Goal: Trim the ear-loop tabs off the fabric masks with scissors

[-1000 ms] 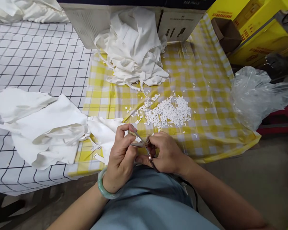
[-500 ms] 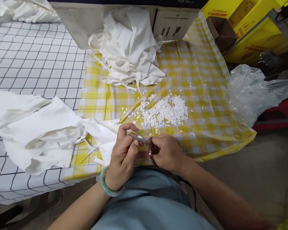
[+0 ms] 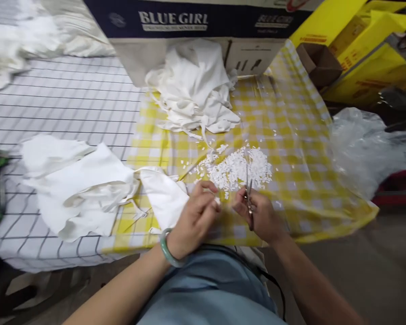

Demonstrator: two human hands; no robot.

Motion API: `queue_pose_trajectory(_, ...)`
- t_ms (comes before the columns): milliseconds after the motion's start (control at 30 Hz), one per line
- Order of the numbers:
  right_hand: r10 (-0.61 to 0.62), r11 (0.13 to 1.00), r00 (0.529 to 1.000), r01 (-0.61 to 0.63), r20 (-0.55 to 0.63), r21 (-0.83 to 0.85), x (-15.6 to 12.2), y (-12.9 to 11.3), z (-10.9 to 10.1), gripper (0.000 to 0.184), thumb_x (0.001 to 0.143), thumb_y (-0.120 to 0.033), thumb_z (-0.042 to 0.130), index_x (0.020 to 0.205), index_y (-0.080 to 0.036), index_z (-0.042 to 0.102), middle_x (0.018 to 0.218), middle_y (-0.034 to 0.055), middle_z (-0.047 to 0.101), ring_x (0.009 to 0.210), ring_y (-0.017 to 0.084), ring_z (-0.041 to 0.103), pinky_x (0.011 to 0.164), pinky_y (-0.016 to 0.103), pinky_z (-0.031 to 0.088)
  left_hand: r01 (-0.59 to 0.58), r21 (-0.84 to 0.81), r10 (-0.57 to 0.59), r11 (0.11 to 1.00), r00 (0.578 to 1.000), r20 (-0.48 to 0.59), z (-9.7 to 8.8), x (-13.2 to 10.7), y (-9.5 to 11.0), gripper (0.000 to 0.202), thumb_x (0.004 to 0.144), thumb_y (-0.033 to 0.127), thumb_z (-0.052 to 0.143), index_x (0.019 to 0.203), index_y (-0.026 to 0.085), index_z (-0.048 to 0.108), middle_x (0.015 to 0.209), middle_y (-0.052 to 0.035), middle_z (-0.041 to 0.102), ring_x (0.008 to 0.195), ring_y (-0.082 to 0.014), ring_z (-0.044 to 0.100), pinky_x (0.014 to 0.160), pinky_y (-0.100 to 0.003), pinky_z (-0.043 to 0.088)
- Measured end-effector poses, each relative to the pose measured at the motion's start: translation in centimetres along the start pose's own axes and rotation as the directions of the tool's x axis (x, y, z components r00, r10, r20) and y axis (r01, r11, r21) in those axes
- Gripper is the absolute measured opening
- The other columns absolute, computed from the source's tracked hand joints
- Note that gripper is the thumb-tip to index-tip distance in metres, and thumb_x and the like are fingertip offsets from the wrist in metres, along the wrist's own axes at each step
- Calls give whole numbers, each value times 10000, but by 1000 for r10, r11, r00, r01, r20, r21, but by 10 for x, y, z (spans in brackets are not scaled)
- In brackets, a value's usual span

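Observation:
My right hand (image 3: 262, 217) is closed round a pair of scissors (image 3: 248, 192), whose blades point up and away over the table's near edge. My left hand (image 3: 194, 217), with a green bangle on its wrist, has its fingertips pinched on a small white piece that I cannot make out. It rests beside a white cloth (image 3: 164, 196). Just beyond both hands lies a heap of small white cut bits (image 3: 238, 167) on the yellow checked tablecloth (image 3: 291, 149).
A pile of white cloth (image 3: 196, 90) lies at the back against a cardboard box (image 3: 196, 25). More white cloths (image 3: 77, 185) lie at left on a black-grid cover (image 3: 71, 99). A clear plastic bag (image 3: 362, 144) and yellow boxes (image 3: 358, 40) are at right.
My hands have come apart. The scissors, earlier lying across between both hands, now stand upright in the right hand alone. The view has tipped upward.

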State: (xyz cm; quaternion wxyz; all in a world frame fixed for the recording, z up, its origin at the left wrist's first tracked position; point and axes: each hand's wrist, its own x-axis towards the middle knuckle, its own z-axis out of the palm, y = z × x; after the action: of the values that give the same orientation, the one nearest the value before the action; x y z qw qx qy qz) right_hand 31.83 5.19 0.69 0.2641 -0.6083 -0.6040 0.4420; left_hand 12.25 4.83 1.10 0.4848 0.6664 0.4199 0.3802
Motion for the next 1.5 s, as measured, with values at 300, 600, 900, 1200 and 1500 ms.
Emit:
queue_pose_trajectory(300, -53, 993, 993, 63, 103, -100, 2, -15, 33, 358, 778, -535, 675, 816, -192, 578, 715, 18, 595, 653, 164, 550, 603, 292, 469, 61, 635, 153, 770, 949, -277, -99, -28, -19, 161, 896, 106, 470, 982, 158, 595, 1237, -166, 554, 1194, -274, 514, 1035, -477, 439)
queue_pose_trajectory(600, -317, 947, 941, 320, -116, 13, 46, -64, 102, 358, 741, -390, 765, 1010, -198, 625, 1001, 85, 691, 867, 199, 636, 810, 338, 519, -94, 697, 209, 711, 974, -83, -139, 16, -24, 199, 933, 189, 448, 892, 158, 640, 959, -103, 634, 875, -197, 604, 781, -325, 508)
queue_pose_trajectory(900, -399, 868, 903, 427, -158, 253, 58, -88, 112, 52, 830, -248, 631, 847, -199, 632, 804, 13, 664, 749, 147, 625, 746, 278, 509, 390, -333, -413, 858, 911, 1, -118, -41, 26, 171, 837, 300, 577, 842, 154, 667, 773, -42, 580, 693, -147, 498, 624, -266, 432)
queue_pose_trajectory(1200, -350, 883, 934, 352, -66, 310, 46, -77, 105, 72, 838, -266, 618, 848, -195, 604, 787, 8, 634, 710, 128, 606, 707, 260, 501, 282, -410, -355, 867, 928, -113, -100, -56, 21, 236, 933, 356, 573, 922, 186, 736, 891, -70, 624, 837, -177, 557, 792, -318, 469)
queue_pose_trajectory(1500, -311, 900, 925, 213, 219, 379, 23, -75, 109, 152, 785, -312, 641, 761, -197, 544, 712, -17, 552, 627, 114, 512, 585, 242, 446, -27, -272, -63, 962, 947, -315, -82, -41, 27, 241, 962, 273, 521, 823, 183, 696, 1061, -108, 579, 1053, -230, 559, 876, -351, 503)
